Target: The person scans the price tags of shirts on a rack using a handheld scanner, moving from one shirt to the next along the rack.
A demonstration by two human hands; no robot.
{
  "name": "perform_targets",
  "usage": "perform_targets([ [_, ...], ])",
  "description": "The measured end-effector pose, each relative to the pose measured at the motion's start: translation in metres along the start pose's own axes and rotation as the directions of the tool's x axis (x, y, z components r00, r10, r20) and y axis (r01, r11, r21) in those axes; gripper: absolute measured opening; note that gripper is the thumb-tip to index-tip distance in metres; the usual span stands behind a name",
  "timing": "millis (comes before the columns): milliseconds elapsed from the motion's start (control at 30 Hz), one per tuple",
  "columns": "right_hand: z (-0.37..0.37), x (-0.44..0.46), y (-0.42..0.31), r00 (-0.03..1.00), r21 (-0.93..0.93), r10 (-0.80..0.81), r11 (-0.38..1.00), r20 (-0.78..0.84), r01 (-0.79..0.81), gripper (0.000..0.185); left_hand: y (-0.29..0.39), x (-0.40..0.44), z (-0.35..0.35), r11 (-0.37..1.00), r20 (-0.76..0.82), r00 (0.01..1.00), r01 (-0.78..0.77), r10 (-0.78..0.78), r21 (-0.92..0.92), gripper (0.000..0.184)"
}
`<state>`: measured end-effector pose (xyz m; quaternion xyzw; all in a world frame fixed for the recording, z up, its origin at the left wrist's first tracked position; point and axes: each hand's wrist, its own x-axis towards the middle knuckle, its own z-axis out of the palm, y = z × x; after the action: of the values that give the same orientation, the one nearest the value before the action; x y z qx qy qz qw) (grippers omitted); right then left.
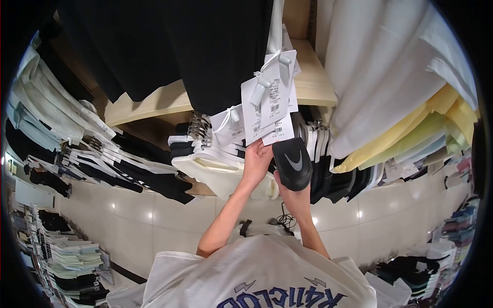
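White paper tags (264,100) with printed barcodes hang by white loops and plastic seals beside a black garment (205,46). My left hand (258,158) pinches the lower edge of these tags, fingers closed. In my right hand (295,194) is a black handheld device (292,163) with a grey curved mark on top; it is held just under the tags, its upper end close to their lower edge. The fingers around the device are mostly hidden beneath it. Another white tag (227,126) hangs to the left.
Below a wooden shelf (174,102), white and black clothes hang on hangers (210,154). White and yellow garments (411,128) hang at the right. Folded clothes (77,256) are stacked at the lower left, and more (411,272) lie at the lower right. A person (46,179) stands far left.
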<state>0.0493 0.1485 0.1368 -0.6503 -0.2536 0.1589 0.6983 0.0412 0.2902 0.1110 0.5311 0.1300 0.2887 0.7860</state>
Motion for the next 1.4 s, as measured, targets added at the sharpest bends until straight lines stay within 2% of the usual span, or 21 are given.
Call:
perform_targets([
  [33,0.000,0.001,-0.004,0.996,-0.028,-0.083,0.996,-0.016,0.083,0.027,-0.001,-0.002,-0.001,1.000,0.020,1.000,-0.013,0.013,0.001,0.026],
  [333,-0.007,0.006,0.005,0.994,-0.050,-0.045,0.997,0.095,0.050,0.028,0.001,-0.005,-0.006,1.000,0.032,0.999,-0.022,0.022,0.009,0.029],
  [500,-0.003,0.005,0.004,0.995,-0.045,-0.044,0.998,0.088,0.049,0.028,0.001,-0.004,-0.008,1.000,0.037,0.999,-0.026,0.026,0.009,0.031],
  [700,-0.004,0.008,0.005,0.994,-0.051,-0.060,0.997,0.087,0.065,0.027,0.001,-0.001,-0.010,0.999,-0.110,0.994,-0.020,0.025,0.040,0.024],
  [800,-0.004,0.008,0.004,0.996,-0.026,-0.059,0.998,0.070,0.061,0.026,-0.010,0.004,-0.015,0.995,-0.230,0.969,-0.096,0.091,-0.012,0.022],
  [900,-0.009,0.008,0.010,0.998,-0.013,-0.032,0.999,0.051,0.033,0.026,-0.011,0.008,-0.010,0.996,-0.235,0.971,-0.067,0.051,-0.059,0.020],
  [967,-0.014,0.009,0.013,0.999,-0.005,-0.009,1.000,0.047,0.009,0.027,-0.024,0.013,-0.010,1.000,-0.176,0.984,-0.007,0.008,0.008,0.023],
  [1033,-0.016,0.011,0.015,0.997,-0.006,-0.071,0.997,0.024,0.071,0.028,-0.016,0.013,0.001,0.995,-0.069,0.993,0.099,-0.097,0.027,0.025],
  [1100,-0.018,0.012,0.009,1.000,0.003,-0.024,1.000,0.005,0.024,0.029,-0.010,0.016,0.014,0.993,0.088,0.990,0.112,-0.114,0.033,0.026],
  [1133,-0.020,0.012,0.006,0.999,0.003,-0.033,0.999,0.007,0.033,0.028,-0.010,0.020,0.021,0.994,0.144,0.984,0.110,-0.109,-0.002,0.030],
  [1167,-0.022,0.013,0.004,0.999,-0.003,-0.043,0.999,0.005,0.043,0.027,-0.010,0.026,0.025,0.994,0.149,0.982,0.113,-0.112,-0.003,0.030],
  [1267,-0.028,0.014,0.007,1.000,-0.014,0.007,1.000,-0.003,-0.007,0.025,-0.010,0.043,0.038,0.964,0.188,0.974,0.167,-0.128,-0.209,0.034],
  [1300,-0.029,0.014,0.007,1.000,-0.013,0.005,1.000,-0.011,-0.005,0.025,-0.013,0.049,0.040,0.964,0.196,0.972,0.169,-0.129,-0.206,0.034],
  [1367,-0.028,0.013,0.008,0.999,0.004,-0.035,0.999,-0.031,0.035,0.024,-0.021,0.059,0.039,0.796,0.186,0.963,0.267,-0.196,-0.543,0.033],
  [1400,-0.028,0.013,0.008,0.999,0.006,-0.035,0.999,-0.030,0.035,0.024,-0.020,0.060,0.043,0.736,0.149,0.957,0.288,-0.250,-0.612,0.031],
])
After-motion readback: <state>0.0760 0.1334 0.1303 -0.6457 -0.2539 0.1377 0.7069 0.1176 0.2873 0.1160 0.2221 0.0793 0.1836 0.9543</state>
